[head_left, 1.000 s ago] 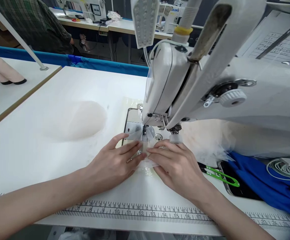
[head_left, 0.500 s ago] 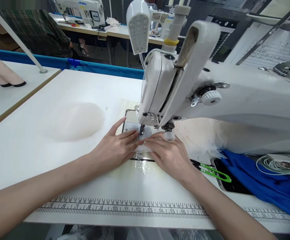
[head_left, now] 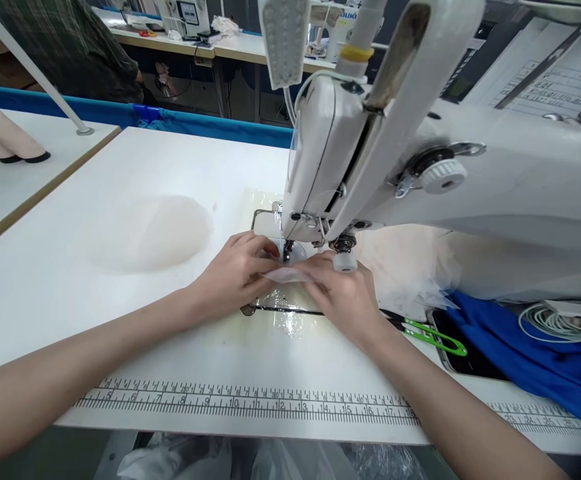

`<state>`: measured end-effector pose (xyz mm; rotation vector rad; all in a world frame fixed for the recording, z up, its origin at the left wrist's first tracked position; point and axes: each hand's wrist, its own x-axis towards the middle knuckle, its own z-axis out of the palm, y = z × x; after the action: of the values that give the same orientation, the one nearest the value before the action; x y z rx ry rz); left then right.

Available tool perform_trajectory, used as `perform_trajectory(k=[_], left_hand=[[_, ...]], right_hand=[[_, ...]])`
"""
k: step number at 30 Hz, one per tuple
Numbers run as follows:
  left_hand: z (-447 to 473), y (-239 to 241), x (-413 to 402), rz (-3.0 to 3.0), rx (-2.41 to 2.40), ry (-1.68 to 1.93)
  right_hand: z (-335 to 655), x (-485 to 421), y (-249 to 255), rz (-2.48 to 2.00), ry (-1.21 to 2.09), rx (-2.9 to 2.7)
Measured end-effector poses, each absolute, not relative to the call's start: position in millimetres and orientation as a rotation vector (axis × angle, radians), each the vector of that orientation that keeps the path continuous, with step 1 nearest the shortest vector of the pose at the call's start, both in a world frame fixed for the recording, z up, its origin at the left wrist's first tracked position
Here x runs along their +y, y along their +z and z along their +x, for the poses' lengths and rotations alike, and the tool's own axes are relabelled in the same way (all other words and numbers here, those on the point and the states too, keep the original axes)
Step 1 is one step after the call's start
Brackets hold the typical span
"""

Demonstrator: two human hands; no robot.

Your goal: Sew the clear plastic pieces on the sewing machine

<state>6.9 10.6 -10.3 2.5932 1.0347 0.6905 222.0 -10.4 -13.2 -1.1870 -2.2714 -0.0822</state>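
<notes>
My left hand (head_left: 235, 273) and my right hand (head_left: 343, 297) meet just in front of the needle of a white sewing machine (head_left: 370, 153). Between their fingertips lies a small pale piece of sheer fabric (head_left: 283, 275), pinched by both hands close to the presser foot (head_left: 287, 252). The left fingers are curled over the piece. The right fingers press it from the other side. A metal needle plate (head_left: 265, 223) shows behind the hands.
A pale sheer fabric pile (head_left: 153, 230) lies on the white table (head_left: 120, 313) to the left. Green thread snips (head_left: 433, 337), a phone (head_left: 463, 360) and blue cloth (head_left: 530, 363) sit to the right. A printed ruler (head_left: 250, 403) runs along the near edge. Another person (head_left: 70, 50) sits far back left.
Both hands have slid forward toward the needle. The left fingers, flat before, have curled, and the fabric piece now sits right at the presser foot.
</notes>
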Motion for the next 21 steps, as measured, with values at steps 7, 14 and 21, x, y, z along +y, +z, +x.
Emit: perform_trajectory(k=[7, 14, 21], left_hand=[[5, -4, 17, 2.351, 1.068, 0.588], [4, -9, -3, 3.009, 0.911, 0.708], [6, -13, -21, 3.258, 0.889, 0.721]], right_hand=[[220, -9, -11, -1.355, 0.172, -2.161], [225, -20, -13, -1.066, -0.021, -2.371], [225, -24, -11, -0.989, -0.147, -2.422]])
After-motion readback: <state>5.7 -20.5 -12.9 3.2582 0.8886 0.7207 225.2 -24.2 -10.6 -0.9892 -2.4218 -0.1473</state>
